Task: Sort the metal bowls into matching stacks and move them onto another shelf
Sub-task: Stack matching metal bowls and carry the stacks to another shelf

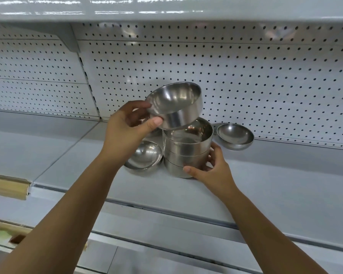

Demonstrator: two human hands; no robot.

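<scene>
Holding up a shiny metal bowl (176, 105) in the head view, the left hand (127, 125) is pinching it by its side, with the thumb pressing on the outside wall and the fingers reaching up to the rim. This bowl has straight sides and is tipping, so its open top is facing the person. It is hanging right over a stack of bowls (186, 153) with the same straight sides, and its low edge is sitting at the rim of the top one; I cannot tell if they are touching. The stack is standing upright on the gray shelf (77, 155), toward the back. Three bowls are showing in it, one inside the other. The right hand (210, 169) is wrapping around the bottom of the stack, with the thumb lying on the front and the fingers curling around the right side. A round bowl (144, 155) is sitting just beside the stack on the left, open side up. A second round bowl (235, 136) is sitting to the right and farther back, tipping a little, close to the white wall with holes (265, 76). A bit of a half-hidden bowl (153, 133) is peeking out behind the left hand. A tan strip (8, 186) is running along the shelf edge far to the left.
</scene>
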